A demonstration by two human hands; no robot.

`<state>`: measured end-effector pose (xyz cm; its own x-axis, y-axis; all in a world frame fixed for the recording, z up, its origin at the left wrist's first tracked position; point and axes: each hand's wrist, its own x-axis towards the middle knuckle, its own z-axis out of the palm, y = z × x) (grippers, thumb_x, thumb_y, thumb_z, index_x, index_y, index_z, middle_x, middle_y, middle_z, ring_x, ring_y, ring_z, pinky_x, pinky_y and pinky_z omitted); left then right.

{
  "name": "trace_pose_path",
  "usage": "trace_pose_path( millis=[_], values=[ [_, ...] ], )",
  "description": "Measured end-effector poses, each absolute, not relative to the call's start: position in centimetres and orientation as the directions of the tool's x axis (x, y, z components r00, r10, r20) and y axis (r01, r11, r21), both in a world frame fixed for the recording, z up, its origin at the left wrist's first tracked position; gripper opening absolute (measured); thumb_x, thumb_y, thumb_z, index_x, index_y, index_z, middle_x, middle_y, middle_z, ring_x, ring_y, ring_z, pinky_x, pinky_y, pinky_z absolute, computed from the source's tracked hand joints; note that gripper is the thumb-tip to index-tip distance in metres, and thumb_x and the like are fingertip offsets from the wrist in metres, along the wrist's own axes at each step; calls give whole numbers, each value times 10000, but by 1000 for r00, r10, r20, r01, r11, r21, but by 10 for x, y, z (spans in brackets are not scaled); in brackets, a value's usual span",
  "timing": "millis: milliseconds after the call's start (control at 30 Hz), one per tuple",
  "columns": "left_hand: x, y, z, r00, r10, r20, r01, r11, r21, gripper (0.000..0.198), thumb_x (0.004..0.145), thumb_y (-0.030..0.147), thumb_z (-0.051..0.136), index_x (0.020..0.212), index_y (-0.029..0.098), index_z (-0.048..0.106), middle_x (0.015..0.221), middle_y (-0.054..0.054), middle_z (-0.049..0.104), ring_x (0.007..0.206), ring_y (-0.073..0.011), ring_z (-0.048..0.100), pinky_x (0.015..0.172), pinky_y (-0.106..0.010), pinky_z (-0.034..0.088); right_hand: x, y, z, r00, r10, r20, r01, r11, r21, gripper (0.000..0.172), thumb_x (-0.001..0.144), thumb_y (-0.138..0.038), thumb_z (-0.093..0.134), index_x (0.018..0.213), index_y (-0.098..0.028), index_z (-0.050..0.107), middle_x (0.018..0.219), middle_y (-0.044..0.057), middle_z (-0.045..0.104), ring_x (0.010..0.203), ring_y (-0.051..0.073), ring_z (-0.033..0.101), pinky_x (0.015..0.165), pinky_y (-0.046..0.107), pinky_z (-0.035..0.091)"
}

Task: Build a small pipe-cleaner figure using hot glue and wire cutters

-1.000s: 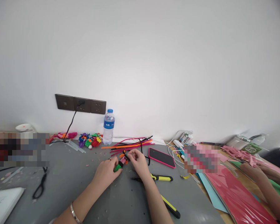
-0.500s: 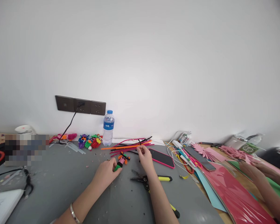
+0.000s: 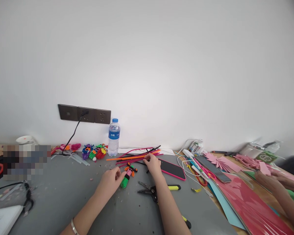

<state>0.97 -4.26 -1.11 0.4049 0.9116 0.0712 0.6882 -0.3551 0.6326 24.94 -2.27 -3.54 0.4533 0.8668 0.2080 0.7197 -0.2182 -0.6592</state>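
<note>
A small pipe-cleaner doll (image 3: 129, 176) with a green lower part, a pink upper part and orange and black trim lies on the grey table (image 3: 88, 202). My left hand (image 3: 112, 179) rests at its left side, thumb and forefinger apart, the thumb tip at the doll's edge. With bent fingers together, my right hand (image 3: 153, 165) pinches a thin black pipe cleaner (image 3: 147, 170) beside the loose bundle of orange, pink and black pipe cleaners (image 3: 129, 158). Below my right hand, yellow-handled pliers (image 3: 149, 191) lie open, partly under my forearm.
A water bottle (image 3: 114, 138) stands against the wall, with finished pipe-cleaner figures (image 3: 94, 152) to its left. A pink-cased phone (image 3: 172, 170) lies right of my hand. Farther right are cables, red sheets (image 3: 250, 199) and another person's hands (image 3: 269, 182) with folded paper.
My left thumb and fingers have drawn back left from the doll, so its green part now shows fully. My right hand stays by the bundle. The view has tilted slightly upward.
</note>
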Motion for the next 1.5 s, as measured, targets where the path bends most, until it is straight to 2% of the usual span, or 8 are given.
trace_pose_path(
  millis=[200, 367, 533, 733, 900, 1100, 1300, 1500],
  values=[
    [8, -43, -7, 381, 920, 90, 671, -342, 658, 390, 864, 516, 414, 620, 217, 465, 572, -5, 570, 577, -187, 581, 526, -258, 336, 246, -22, -36, 443, 866, 234, 723, -191, -664, 119, 711, -144, 589, 602, -188, 606, 700, 17, 625, 771, 215, 568, 808, 379, 290],
    [2, -35, -5, 367, 920, 138, 588, -344, 732, 335, 859, 493, 432, 696, 216, 527, 651, 2, 619, 578, -166, 577, 551, -255, 391, 239, -36, -24, 410, 851, 329, 667, -34, -744, 112, 792, -244, 523, 716, -193, 588, 804, 56, 637, 811, 232, 563, 806, 376, 355],
    [-4, -27, -3, 363, 894, 262, 512, -426, 745, 196, 851, 372, 470, 867, 219, 591, 827, -29, 669, 657, -165, 596, 596, -261, 444, 217, -55, -12, 273, 891, 362, 522, 179, -834, 215, 850, -372, 487, 822, -190, 597, 774, 60, 669, 715, 201, 607, 666, 292, 462],
    [-1, -28, -4, 367, 855, 368, 448, -508, 736, 169, 847, 341, 523, 908, 228, 632, 898, -44, 658, 729, -176, 608, 648, -275, 486, 184, -69, -8, 94, 941, 324, 214, 299, -930, 144, 807, -282, 580, 891, -189, 652, 807, 48, 683, 685, 178, 614, 631, 289, 486],
    [2, -29, -7, 426, 798, 426, 381, -585, 716, 141, 846, 288, 533, 842, 229, 661, 873, -37, 631, 767, -175, 608, 695, -275, 487, 173, -73, -3, 1, 944, 329, 228, 320, -919, 191, 762, -174, 589, 948, -214, 592, 737, -13, 630, 705, 161, 597, 683, 276, 465],
    [2, -30, -9, 453, 767, 456, 389, -629, 673, 137, 851, 245, 525, 791, 224, 646, 866, -30, 614, 827, -179, 605, 752, -276, 477, 175, -75, -1, -35, 944, 328, 211, 327, -921, 213, 769, -154, 580, 972, -216, 588, 801, -3, 629, 746, 155, 590, 688, 265, 460],
    [4, -35, -3, 451, 761, 467, 410, -641, 649, 141, 853, 213, 485, 771, 219, 599, 834, -25, 593, 773, -164, 586, 707, -257, 461, 176, -75, 0, -39, 948, 315, 205, 316, -926, 249, 772, -145, 575, 1011, -215, 583, 813, 2, 645, 765, 160, 600, 697, 268, 460],
    [5, -38, -1, 457, 762, 458, 395, -635, 664, 151, 869, 234, 456, 762, 215, 560, 810, -24, 572, 709, -155, 545, 664, -252, 448, 176, -76, 4, -29, 941, 336, 259, 332, -907, 69, 764, -188, 610, 831, -201, 620, 775, -2, 622, 704, 149, 552, 682, 265, 441]
  ],
)
